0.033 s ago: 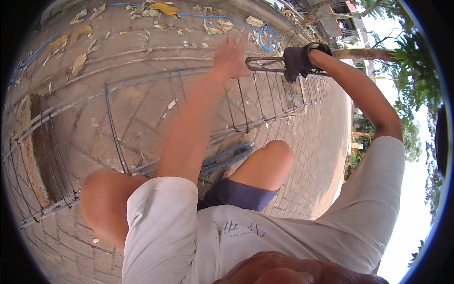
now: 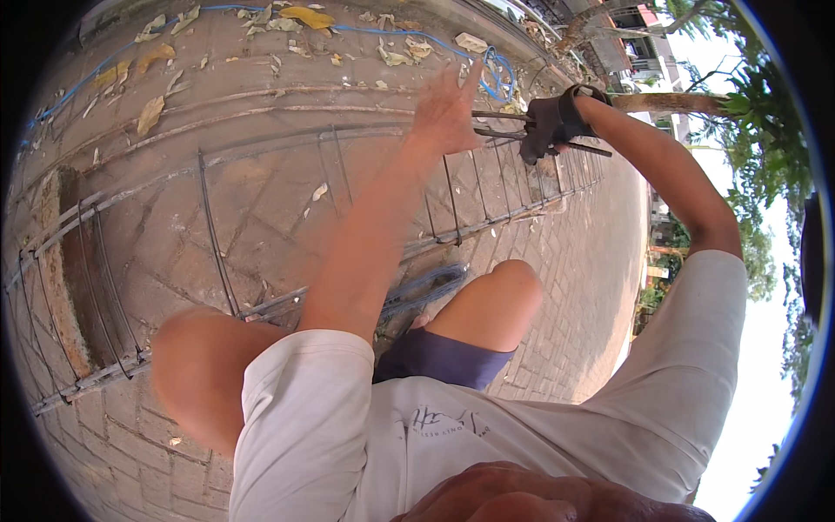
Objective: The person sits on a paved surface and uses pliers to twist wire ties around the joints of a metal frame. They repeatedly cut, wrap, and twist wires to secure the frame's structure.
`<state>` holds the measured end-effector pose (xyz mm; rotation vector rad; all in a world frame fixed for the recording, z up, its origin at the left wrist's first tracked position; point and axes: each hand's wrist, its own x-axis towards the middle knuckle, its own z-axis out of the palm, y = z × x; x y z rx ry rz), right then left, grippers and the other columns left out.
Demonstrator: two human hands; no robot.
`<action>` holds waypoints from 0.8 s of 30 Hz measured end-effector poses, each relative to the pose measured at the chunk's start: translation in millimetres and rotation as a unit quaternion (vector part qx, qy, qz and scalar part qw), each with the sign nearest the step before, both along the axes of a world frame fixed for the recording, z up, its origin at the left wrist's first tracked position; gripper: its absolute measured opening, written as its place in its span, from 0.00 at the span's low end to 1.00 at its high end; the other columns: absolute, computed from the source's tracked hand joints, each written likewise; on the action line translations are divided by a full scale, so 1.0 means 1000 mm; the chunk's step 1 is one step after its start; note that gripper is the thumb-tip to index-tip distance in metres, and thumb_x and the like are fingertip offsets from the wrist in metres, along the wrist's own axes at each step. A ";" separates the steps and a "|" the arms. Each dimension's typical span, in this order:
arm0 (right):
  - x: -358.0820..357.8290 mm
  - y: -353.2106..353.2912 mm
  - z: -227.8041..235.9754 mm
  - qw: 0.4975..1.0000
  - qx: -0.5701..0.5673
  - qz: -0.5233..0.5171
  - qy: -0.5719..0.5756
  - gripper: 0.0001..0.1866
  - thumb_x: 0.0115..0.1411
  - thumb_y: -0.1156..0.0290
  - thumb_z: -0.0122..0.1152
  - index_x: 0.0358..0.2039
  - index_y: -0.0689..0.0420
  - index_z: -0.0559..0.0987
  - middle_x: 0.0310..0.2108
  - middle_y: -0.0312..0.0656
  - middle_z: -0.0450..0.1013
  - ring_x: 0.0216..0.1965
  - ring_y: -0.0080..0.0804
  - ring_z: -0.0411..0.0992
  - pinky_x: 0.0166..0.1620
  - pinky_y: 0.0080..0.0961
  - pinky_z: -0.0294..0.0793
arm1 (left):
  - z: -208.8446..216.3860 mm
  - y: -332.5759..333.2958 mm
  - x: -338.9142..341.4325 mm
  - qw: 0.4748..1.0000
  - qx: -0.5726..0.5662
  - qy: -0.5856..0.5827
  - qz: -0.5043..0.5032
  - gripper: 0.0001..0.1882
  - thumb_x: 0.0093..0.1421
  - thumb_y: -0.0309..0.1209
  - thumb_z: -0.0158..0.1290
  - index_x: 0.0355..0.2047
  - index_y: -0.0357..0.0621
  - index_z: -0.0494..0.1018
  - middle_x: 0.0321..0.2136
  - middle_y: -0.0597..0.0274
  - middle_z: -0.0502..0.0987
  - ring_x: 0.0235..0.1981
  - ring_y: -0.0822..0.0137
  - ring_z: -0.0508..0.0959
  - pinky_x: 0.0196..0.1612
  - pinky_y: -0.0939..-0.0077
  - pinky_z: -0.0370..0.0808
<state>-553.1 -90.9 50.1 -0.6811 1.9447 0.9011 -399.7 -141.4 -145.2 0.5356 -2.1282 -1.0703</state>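
Observation:
My bare left hand (image 2: 448, 109) reaches out over the far side of a steel rebar cage (image 2: 326, 129), its fingers spread and slightly blurred. Whether its thumb side touches the dark bars beside it I cannot tell. My right hand (image 2: 550, 126), in a dark glove, is closed around a narrow stirrup of bent steel bar (image 2: 500, 134). Its two long sides point toward my left hand, and a bar end sticks out past the glove. Below lies the cage, its long bars crossed by several thin stirrups.
A rough block (image 2: 65, 278) props the cage at the left. A grey bundle of wire (image 2: 426, 291) lies beside my knee. Along the far side run a blue cord (image 2: 374, 30) and dry leaves (image 2: 150, 115) on the paving (image 2: 557, 287). A tree trunk (image 2: 665, 102) stands at the right.
My left hand has shifted a little to the right. The stirrup in my right hand has turned, so its bars look more apart and one end now shows beyond the glove.

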 end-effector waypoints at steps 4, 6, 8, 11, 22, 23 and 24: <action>0.012 0.023 -0.010 0.988 0.013 0.154 -0.007 0.20 0.45 0.62 0.82 0.36 0.60 0.87 0.23 0.43 0.80 0.20 0.36 0.78 0.24 0.36 0.75 | 0.039 0.081 -0.020 0.986 -0.032 0.164 0.016 0.65 0.43 0.34 0.76 0.79 0.42 0.53 0.64 0.43 0.71 0.69 0.43 0.68 0.73 0.50 0.65; 0.014 0.033 -0.014 0.988 -0.027 0.152 0.022 0.20 0.44 0.66 0.80 0.37 0.61 0.87 0.26 0.45 0.82 0.23 0.37 0.80 0.27 0.37 0.80 | 0.035 0.100 -0.028 0.976 -0.003 0.217 0.027 0.59 0.47 0.28 0.72 0.78 0.41 0.54 0.60 0.43 0.74 0.65 0.43 0.72 0.71 0.52 0.68; 0.015 0.042 -0.019 0.988 -0.090 0.096 0.086 0.18 0.43 0.67 0.79 0.35 0.63 0.87 0.28 0.46 0.84 0.24 0.37 0.82 0.28 0.36 0.82 | 0.024 0.103 -0.036 0.975 0.014 0.213 0.059 0.54 0.49 0.25 0.69 0.76 0.40 0.57 0.55 0.45 0.78 0.62 0.45 0.75 0.69 0.55 0.70; 0.023 0.056 -0.034 0.990 -0.111 0.029 0.079 0.16 0.43 0.68 0.77 0.29 0.64 0.83 0.22 0.45 0.80 0.16 0.35 0.75 0.20 0.33 0.75 | 0.012 0.102 -0.042 0.968 0.080 0.237 -0.004 0.47 0.53 0.25 0.67 0.73 0.40 0.62 0.53 0.47 0.79 0.58 0.45 0.77 0.64 0.54 0.72; 0.038 0.052 0.039 0.719 -0.184 0.579 0.337 0.18 0.63 0.60 0.67 0.48 0.56 0.86 0.54 0.57 0.81 0.55 0.49 0.81 0.62 0.58 0.73 | 0.047 0.049 -0.073 0.988 0.083 0.131 -0.015 0.46 0.50 0.17 0.61 0.72 0.54 0.68 0.42 0.53 0.85 0.48 0.48 0.84 0.54 0.52 0.77; 0.036 0.049 0.042 0.755 -0.150 0.549 0.327 0.16 0.65 0.60 0.65 0.46 0.57 0.86 0.50 0.55 0.83 0.52 0.49 0.83 0.58 0.55 0.76 | 0.051 0.050 -0.074 0.988 0.066 0.137 0.015 0.45 0.50 0.18 0.61 0.71 0.52 0.68 0.41 0.54 0.85 0.47 0.48 0.84 0.53 0.53 0.77; 0.033 0.045 0.046 0.769 -0.145 0.541 0.309 0.15 0.67 0.59 0.63 0.43 0.58 0.87 0.46 0.53 0.84 0.48 0.49 0.84 0.54 0.51 0.78 | 0.056 0.053 -0.076 0.987 0.049 0.143 0.047 0.44 0.50 0.19 0.62 0.70 0.51 0.69 0.40 0.54 0.85 0.46 0.49 0.84 0.52 0.53 0.77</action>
